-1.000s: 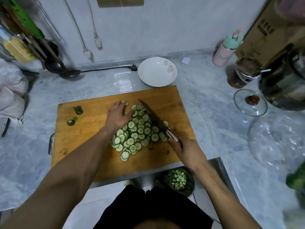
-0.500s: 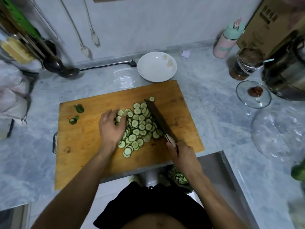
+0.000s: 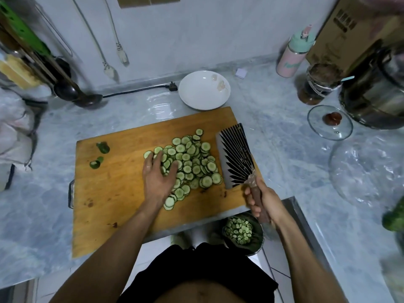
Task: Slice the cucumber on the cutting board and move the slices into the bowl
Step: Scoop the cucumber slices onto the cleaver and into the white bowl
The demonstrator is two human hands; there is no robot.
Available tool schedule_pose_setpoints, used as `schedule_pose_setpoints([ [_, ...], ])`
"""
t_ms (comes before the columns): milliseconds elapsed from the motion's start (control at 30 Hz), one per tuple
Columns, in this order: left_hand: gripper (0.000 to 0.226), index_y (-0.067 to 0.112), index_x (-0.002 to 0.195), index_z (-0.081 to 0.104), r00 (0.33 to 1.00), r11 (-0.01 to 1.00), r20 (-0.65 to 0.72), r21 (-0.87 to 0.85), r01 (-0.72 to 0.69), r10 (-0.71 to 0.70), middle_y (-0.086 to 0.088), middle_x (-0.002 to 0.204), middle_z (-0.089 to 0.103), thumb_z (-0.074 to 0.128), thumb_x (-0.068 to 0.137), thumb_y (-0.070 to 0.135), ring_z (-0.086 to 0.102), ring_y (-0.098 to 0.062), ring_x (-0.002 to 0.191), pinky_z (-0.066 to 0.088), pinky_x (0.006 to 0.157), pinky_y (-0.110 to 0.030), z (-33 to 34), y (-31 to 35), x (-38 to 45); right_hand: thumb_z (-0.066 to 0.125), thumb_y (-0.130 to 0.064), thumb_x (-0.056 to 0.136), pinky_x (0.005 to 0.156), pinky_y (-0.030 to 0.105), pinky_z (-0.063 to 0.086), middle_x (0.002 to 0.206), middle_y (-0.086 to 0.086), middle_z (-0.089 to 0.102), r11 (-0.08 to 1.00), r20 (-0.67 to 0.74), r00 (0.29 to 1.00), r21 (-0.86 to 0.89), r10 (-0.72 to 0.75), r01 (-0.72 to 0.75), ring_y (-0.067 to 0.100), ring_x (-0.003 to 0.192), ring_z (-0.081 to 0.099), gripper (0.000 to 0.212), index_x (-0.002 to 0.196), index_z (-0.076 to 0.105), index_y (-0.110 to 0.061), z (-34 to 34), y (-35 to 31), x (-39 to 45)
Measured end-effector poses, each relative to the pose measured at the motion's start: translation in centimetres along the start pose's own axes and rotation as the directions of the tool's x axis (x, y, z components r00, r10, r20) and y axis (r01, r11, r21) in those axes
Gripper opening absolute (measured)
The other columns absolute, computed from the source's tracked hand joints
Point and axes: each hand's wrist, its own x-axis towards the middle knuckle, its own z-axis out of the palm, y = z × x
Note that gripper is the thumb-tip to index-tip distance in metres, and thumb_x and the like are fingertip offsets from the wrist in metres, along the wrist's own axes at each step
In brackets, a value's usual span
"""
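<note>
A home kitchen: marble counter [image 3: 273,132], ladle [image 3: 72,92], pot lid [image 3: 330,122].

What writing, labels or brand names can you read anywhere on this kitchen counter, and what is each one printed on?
Nothing can be read.
Brown cardboard box: dark printed characters, too blurred to read.
Pink bottle with mint-green cap: a pale green marking on its side, illegible.
Dark patterned cleaver blade: only stripes, no clear text.
</note>
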Motion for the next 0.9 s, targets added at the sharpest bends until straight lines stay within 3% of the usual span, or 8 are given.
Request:
schedule_pose_setpoints([
  [133,0.082,0.019,0.145,0.045,0.998,0.995,0.049,0.085,-0.054,0.050,-0.014,0.157,0.027,0.040,0.084,0.073,0.024,-0.032,0.144,0.027,0.116,-0.048,0.0,0.2,0.1,0.039,-0.048,0.103,0.044,0.028,0.039,0.066,0.008,0.056,0.978,-0.085,0.988,-0.175,-0.127,0.111,0.019,0.046,0.045,0.042,0.096,0.059,-0.011,0.2,0.9,0.9],
  [233,0.083,0.016,0.145,0.045,0.994,0.986,0.055,0.129,-0.101,0.095,-0.017,0.156,0.028,0.036,0.085,0.073,0.024,-0.033,0.143,0.025,0.115,-0.051,-0.1,0.3,0.2,0.040,-0.047,0.103,0.042,0.027,0.040,0.057,0.003,0.052,0.924,-0.164,0.948,-0.319,-0.274,0.212,0.020,0.045,0.045,0.040,0.085,0.059,-0.017,1.0,1.1,0.8],
  [333,0.078,0.017,0.144,0.045,0.982,0.953,0.071,0.235,-0.189,0.177,-0.017,0.154,0.030,0.038,0.086,0.068,0.021,-0.034,0.144,0.018,0.116,-0.055,0.2,0.9,0.4,0.041,-0.050,0.102,0.041,0.026,0.042,0.052,0.001,0.051,0.886,-0.171,0.931,-0.399,-0.323,0.235,0.019,0.041,0.046,0.041,0.078,0.056,-0.020,1.9,0.7,0.8],
  [500,0.076,0.023,0.145,0.043,0.980,0.927,0.108,0.322,-0.191,0.165,-0.011,0.153,0.035,0.040,0.084,0.069,0.028,-0.032,0.142,0.026,0.113,-0.054,1.2,2.2,1.2,0.041,-0.051,0.102,0.038,0.027,0.042,0.054,0.008,0.054,0.827,-0.079,0.931,-0.490,-0.357,0.276,0.020,0.037,0.049,0.049,0.088,0.058,-0.007,3.8,0.4,1.8],
  [667,0.072,0.025,0.148,0.037,0.977,0.916,0.141,0.348,-0.199,0.159,-0.010,0.157,0.027,0.052,0.088,0.062,0.018,-0.028,0.146,0.020,0.115,-0.052,2.1,3.8,1.8,0.039,-0.058,0.100,0.044,0.033,0.046,0.060,0.013,0.060,0.785,-0.009,0.933,-0.544,-0.359,0.297,0.019,0.043,0.054,0.056,0.088,0.059,-0.007,4.5,-0.6,3.9],
  [800,0.081,0.032,0.152,0.026,0.978,0.891,0.174,0.417,-0.178,0.114,-0.008,0.162,0.013,0.041,0.085,0.076,0.007,-0.029,0.149,0.011,0.118,-0.054,3.2,6.2,1.9,0.035,-0.063,0.098,0.057,0.042,0.051,0.068,0.018,0.064,0.690,0.133,0.924,-0.629,-0.357,0.358,0.024,0.056,0.061,0.067,0.082,0.059,-0.002,4.4,-1.0,5.1],
  [900,0.079,0.035,0.152,0.023,0.978,0.867,0.185,0.467,-0.172,0.095,-0.004,0.163,0.006,0.035,0.086,0.076,0.001,-0.029,0.149,0.006,0.118,-0.058,4.3,7.0,2.0,0.033,-0.063,0.098,0.060,0.036,0.050,0.062,0.008,0.065,0.649,0.192,0.917,-0.656,-0.350,0.385,0.018,0.057,0.062,0.063,0.075,0.059,-0.011,4.2,-1.1,5.4],
])
